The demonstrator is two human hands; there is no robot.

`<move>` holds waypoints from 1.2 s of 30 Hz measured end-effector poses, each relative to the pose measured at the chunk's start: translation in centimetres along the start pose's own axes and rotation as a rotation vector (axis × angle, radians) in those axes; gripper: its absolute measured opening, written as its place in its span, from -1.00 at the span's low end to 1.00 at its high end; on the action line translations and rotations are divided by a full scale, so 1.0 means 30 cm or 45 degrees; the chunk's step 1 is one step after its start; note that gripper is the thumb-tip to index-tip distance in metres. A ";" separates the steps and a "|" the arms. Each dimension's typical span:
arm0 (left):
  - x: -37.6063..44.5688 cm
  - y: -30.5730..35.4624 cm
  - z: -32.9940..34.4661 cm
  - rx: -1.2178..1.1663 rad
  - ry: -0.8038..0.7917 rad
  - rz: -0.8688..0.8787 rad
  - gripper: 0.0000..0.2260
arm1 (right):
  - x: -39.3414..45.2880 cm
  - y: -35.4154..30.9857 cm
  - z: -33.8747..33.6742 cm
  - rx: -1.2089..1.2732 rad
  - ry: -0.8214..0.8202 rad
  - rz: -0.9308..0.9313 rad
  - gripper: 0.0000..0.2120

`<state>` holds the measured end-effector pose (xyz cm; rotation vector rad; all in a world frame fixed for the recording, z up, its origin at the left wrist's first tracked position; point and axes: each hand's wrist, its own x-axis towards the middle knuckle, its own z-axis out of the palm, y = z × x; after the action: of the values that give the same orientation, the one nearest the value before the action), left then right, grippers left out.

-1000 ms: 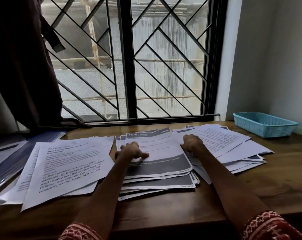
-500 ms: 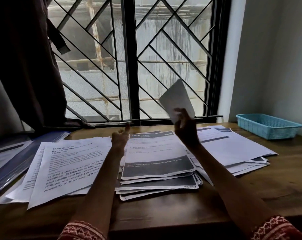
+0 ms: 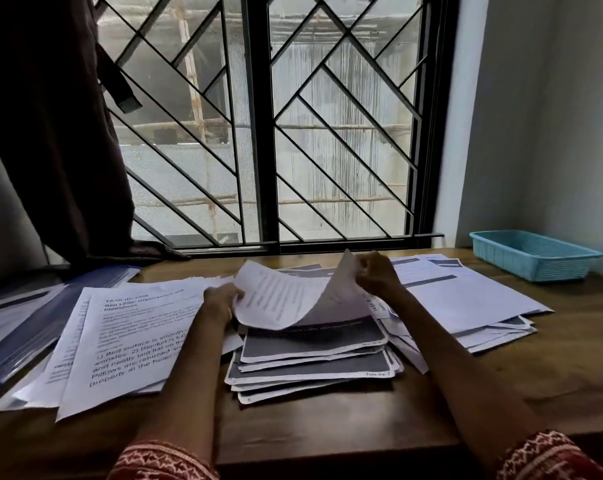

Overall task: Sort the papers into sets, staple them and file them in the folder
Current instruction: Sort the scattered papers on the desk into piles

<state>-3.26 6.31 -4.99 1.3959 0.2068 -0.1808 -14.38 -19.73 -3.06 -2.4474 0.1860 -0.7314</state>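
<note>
We see both hands working over the middle pile of papers [image 3: 314,355] on the wooden surface [image 3: 327,427]. The right hand [image 3: 379,275] pinches the far edge of a single sheet [image 3: 286,299] between curled fingers and thumb, lifting that edge so the sheet bows upward and curls over toward the left. The left hand [image 3: 224,301] holds the sheet's left edge, fingers curled against it, just beside the middle pile. That pile lies loosely fanned, its pages showing dark printed bands along their near edges. To the left we see another spread of papers, the left pile [image 3: 130,344], with large printed text facing up, touching the left forearm. To the right lies the right pile [image 3: 466,303], mostly blank white faces, its near sheets slipping under the right wrist. At the far left edge a blue folder [image 3: 33,327] lies flat, partly under the left pile. A light blue basket [image 3: 535,254] stands at the far right corner, well apart from the papers. Behind the surface we see a barred window [image 3: 265,133], with a dark curtain [image 3: 51,133] hanging at its left.
</note>
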 end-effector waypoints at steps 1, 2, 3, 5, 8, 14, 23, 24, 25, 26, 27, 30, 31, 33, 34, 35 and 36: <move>-0.010 0.005 0.012 -0.042 0.019 0.035 -0.59 | 0.004 0.010 0.002 -0.142 0.133 0.045 -0.75; -0.017 0.016 0.019 -0.106 0.031 0.081 -0.59 | 0.005 0.010 0.001 -0.123 0.232 0.070 -0.70; -0.005 0.025 0.026 -0.254 0.038 0.141 -0.59 | 0.008 0.005 0.003 -0.018 0.299 0.098 -0.68; 0.023 0.030 0.031 -0.503 0.023 0.147 -0.64 | 0.005 -0.036 -0.001 0.331 0.363 0.221 -0.74; 0.077 0.007 0.050 -0.536 0.003 0.115 -0.88 | -0.006 -0.096 0.014 0.988 0.088 0.463 -0.60; -0.130 -0.013 0.101 -0.305 -0.697 0.041 -0.86 | -0.009 -0.076 0.110 0.848 -0.091 0.578 -0.49; -0.121 0.029 0.049 -0.202 -0.419 -0.064 -0.49 | -0.011 -0.002 0.011 1.116 0.259 0.496 -0.73; -0.105 0.024 0.036 -0.170 -0.399 -0.051 -0.47 | -0.011 -0.002 0.006 1.158 0.204 0.477 -0.73; -0.102 0.019 0.029 -0.124 -0.421 -0.049 -0.52 | -0.010 -0.003 0.002 1.183 0.151 0.448 -0.72; -0.098 0.014 0.027 -0.071 -0.469 -0.039 -0.62 | -0.011 -0.004 0.002 1.189 0.101 0.420 -0.69; -0.098 0.009 0.028 -0.021 -0.501 -0.013 -0.71 | -0.012 -0.007 0.003 1.186 0.050 0.391 -0.66; -0.090 0.003 0.039 -0.035 -0.488 0.157 -0.88 | -0.017 -0.022 0.017 1.116 -0.054 0.306 -0.60; -0.084 0.005 0.040 -0.085 -0.484 0.197 -0.91 | -0.020 -0.026 0.023 1.110 -0.068 0.288 -0.60; -0.080 0.006 0.042 -0.195 -0.502 0.225 -0.89 | -0.022 -0.027 0.033 1.122 -0.071 0.264 -0.60; -0.077 0.005 0.044 -0.211 -0.499 0.231 -0.87 | -0.023 -0.023 0.038 1.132 -0.069 0.247 -0.61; -0.072 0.003 0.045 -0.196 -0.475 0.241 -0.86 | -0.024 -0.017 0.045 1.146 -0.073 0.223 -0.61; -0.068 0.000 0.045 -0.171 -0.449 0.253 -0.86 | -0.027 -0.013 0.050 1.155 -0.083 0.201 -0.62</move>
<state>-5.18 4.97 -4.24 1.2197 -0.2087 -0.2401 -14.25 -18.44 -4.24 -1.5664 0.0075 -0.5051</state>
